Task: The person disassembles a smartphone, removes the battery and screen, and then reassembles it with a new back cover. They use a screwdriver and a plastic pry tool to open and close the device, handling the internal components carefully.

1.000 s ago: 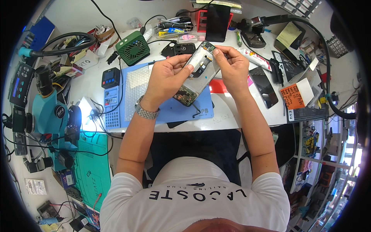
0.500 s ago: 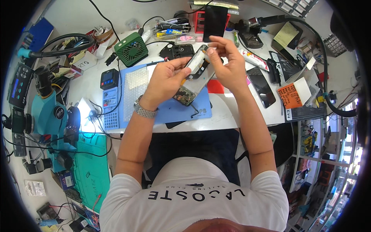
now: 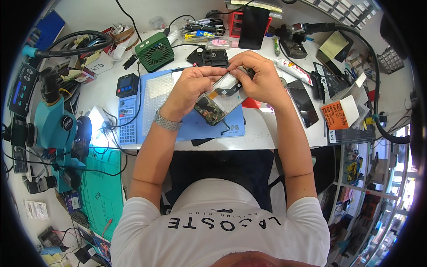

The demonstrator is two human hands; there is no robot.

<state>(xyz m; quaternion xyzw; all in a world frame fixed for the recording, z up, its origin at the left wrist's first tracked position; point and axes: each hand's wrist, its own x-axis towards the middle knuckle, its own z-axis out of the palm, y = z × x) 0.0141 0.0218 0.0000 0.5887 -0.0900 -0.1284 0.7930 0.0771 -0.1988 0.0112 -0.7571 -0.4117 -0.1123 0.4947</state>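
Observation:
An opened smartphone (image 3: 227, 97) is held at a slant above the blue repair mat (image 3: 178, 133), its inside facing up. A circuit board, a black flex cable and a pale flat area show in its frame. My left hand (image 3: 195, 86) pinches the phone's upper left edge with closed fingers. Gripping the upper right side, my right hand (image 3: 256, 79) has its thumb on the inner face. The fingertips of both hands meet at the far end and cover that part. Just beyond them lies a black phone part (image 3: 215, 57).
At the left of the mat are bubble wrap (image 3: 156, 100), a small dark device with a screen (image 3: 127, 85) and a green fan (image 3: 155, 52). To the right lie a dark phone screen (image 3: 303, 102) and a white tube (image 3: 294, 71). A teal microscope (image 3: 55, 122) stands far left.
My left fingers have moved up along the phone to its far end, and my right fingers have closed down there too. The phone now shows more of its circuit board.

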